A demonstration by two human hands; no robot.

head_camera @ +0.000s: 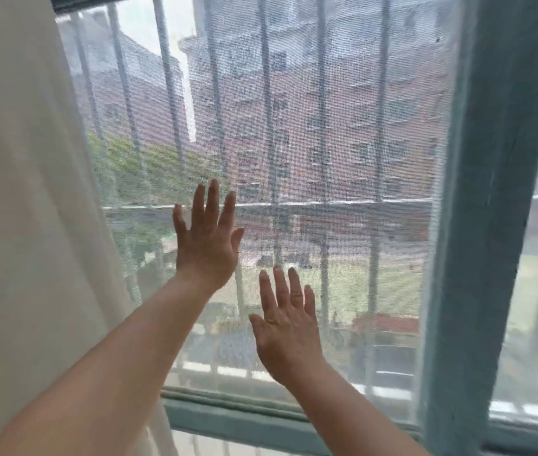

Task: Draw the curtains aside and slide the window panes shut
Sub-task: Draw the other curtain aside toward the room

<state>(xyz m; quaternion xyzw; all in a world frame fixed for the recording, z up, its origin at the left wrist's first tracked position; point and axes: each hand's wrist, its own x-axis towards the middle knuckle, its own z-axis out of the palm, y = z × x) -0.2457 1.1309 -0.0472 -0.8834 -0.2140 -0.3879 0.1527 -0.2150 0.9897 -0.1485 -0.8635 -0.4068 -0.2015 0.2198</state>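
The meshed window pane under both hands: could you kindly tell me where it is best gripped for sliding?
Probably by its teal upright stile on the right, reached from the left with the right hand. The mesh is flat with no handle showing, so the left hand and right lie open on it; the stile stands proud and looks rigid.

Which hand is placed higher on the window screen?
The left hand, flat with fingers spread, nearer the white curtain. The right hand lies lower, closer to the teal frame upright.
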